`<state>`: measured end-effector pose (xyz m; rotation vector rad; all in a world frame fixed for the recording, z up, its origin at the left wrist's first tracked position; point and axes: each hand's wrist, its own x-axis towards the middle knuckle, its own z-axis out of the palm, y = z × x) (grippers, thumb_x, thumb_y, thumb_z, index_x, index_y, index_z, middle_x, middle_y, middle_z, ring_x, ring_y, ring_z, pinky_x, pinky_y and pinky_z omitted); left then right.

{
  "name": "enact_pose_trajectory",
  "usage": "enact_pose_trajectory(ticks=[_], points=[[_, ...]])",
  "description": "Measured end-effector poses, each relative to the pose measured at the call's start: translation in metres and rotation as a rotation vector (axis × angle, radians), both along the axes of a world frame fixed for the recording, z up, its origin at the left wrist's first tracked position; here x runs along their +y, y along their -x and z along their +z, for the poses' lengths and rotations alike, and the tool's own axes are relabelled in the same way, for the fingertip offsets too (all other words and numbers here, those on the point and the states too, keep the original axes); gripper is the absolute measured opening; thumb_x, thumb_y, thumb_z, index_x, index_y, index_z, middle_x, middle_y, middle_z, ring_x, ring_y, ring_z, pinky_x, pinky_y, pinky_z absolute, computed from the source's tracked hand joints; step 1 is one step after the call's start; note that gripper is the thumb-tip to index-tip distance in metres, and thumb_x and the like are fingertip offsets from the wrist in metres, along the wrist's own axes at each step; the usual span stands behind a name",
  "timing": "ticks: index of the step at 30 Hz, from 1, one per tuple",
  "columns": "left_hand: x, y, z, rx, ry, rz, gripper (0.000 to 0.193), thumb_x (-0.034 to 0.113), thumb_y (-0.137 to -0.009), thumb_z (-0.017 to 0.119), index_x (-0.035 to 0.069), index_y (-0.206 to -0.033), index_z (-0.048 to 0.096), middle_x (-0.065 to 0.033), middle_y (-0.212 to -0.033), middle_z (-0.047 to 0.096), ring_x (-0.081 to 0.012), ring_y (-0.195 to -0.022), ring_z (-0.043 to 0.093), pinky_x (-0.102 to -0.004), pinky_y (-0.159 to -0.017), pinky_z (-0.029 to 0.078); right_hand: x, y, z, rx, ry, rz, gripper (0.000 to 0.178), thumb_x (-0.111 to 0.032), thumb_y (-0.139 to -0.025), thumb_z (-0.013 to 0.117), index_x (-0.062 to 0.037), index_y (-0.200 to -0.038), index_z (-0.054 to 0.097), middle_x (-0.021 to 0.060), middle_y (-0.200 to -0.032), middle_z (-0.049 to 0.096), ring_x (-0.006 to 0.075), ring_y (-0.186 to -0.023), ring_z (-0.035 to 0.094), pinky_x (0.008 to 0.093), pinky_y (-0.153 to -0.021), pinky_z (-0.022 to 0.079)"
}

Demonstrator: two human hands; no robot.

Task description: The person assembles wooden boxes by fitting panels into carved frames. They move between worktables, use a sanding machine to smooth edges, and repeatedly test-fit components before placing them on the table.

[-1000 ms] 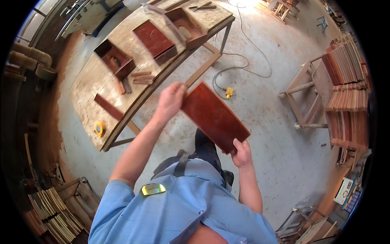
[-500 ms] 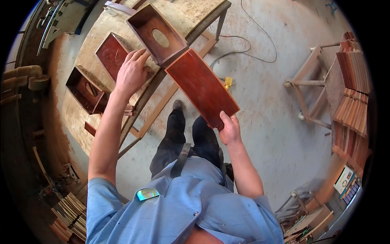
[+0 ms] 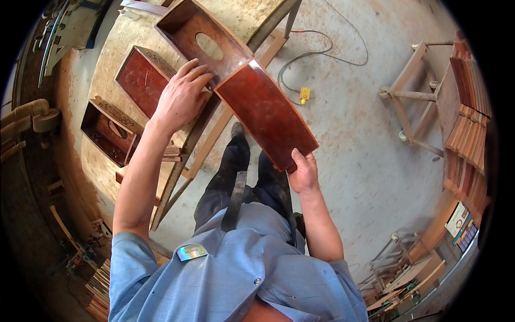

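My right hand (image 3: 303, 172) grips the lower end of a glossy red-brown wooden panel (image 3: 268, 115), thumb on top and fingers hidden beneath. The panel slants up and left, its far end meeting the end of an open wooden box (image 3: 228, 61) at the table's edge. That box has an oval hole in its bottom. My left hand (image 3: 181, 102) is at the box's near side, its bent fingers over the side wall; the thumb is hidden. Left of that hand lie a box with a red-brown face (image 3: 140, 80) and another open box (image 3: 104, 137) with carved sides.
The boxes rest on a worn wooden table (image 3: 102, 80). Small wood strips (image 3: 173, 153) lie near its edge. A cable with a yellow connector (image 3: 304, 95) crosses the floor. To the right, a wheeled wooden stand (image 3: 410, 96) is beside stacked wood slats (image 3: 472, 137).
My left hand has moved slightly right, its fingers now over the box's side wall. The panel's far end has risen slightly with the right hand still holding it.
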<state>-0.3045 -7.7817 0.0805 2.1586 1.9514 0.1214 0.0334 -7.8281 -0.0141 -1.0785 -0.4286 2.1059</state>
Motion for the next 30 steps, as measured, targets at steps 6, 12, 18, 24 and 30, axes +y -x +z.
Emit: enact_pose_trajectory(ticks=[6, 12, 18, 24, 30], points=[[0.002, 0.006, -0.005, -0.006, 0.01, -0.025, 0.038, 0.01, -0.082, 0.068, 0.004, -0.118, 0.061, -0.0127, -0.133, 0.055, -0.0322, -0.134, 0.041, -0.0413, -0.108, 0.04, 0.0, 0.004, 0.012, 0.013, 0.033, 0.005, 0.04, -0.017, -0.097, 0.054, -0.0067, -0.135, 0.046, 0.0125, -0.123, 0.061, 0.0275, -0.101, 0.066, 0.0417, -0.069, 0.06], [0.004, 0.005, -0.004, 0.003, 0.015, -0.036, 0.037, 0.009, -0.081, 0.068, 0.005, -0.117, 0.061, -0.0121, -0.132, 0.056, -0.0316, -0.133, 0.042, -0.0412, -0.107, 0.041, 0.001, 0.005, 0.019, 0.043, 0.037, 0.006, 0.038, -0.013, -0.098, 0.05, -0.0031, -0.135, 0.045, 0.0128, -0.122, 0.06, 0.0257, -0.098, 0.066, 0.0392, -0.075, 0.057], [0.003, 0.006, -0.004, 0.006, 0.004, -0.038, 0.036, 0.009, -0.08, 0.068, 0.005, -0.116, 0.061, -0.0117, -0.131, 0.056, -0.032, -0.132, 0.043, -0.0414, -0.107, 0.041, -0.001, 0.008, 0.021, 0.04, 0.045, -0.004, 0.038, -0.013, -0.099, 0.049, -0.0031, -0.135, 0.045, 0.0136, -0.121, 0.06, 0.0261, -0.097, 0.066, 0.0393, -0.074, 0.057], [0.002, 0.008, -0.008, -0.014, -0.009, -0.047, 0.036, 0.008, -0.08, 0.067, 0.005, -0.115, 0.062, -0.0117, -0.131, 0.057, -0.0322, -0.131, 0.043, -0.0413, -0.106, 0.041, -0.004, 0.008, 0.02, 0.057, 0.051, 0.014, 0.038, -0.013, -0.099, 0.049, -0.0041, -0.136, 0.044, 0.0141, -0.121, 0.06, 0.0273, -0.094, 0.067, 0.0397, -0.074, 0.057], [0.002, 0.009, -0.009, -0.006, -0.007, -0.048, 0.035, 0.008, -0.08, 0.067, 0.005, -0.115, 0.062, -0.0114, -0.13, 0.057, -0.0317, -0.131, 0.044, -0.041, -0.106, 0.042, -0.004, 0.01, 0.014, 0.031, 0.052, 0.01, 0.037, -0.016, -0.098, 0.052, -0.0062, -0.134, 0.046, 0.0124, -0.123, 0.061, 0.0283, -0.101, 0.066, 0.0424, -0.07, 0.061]])
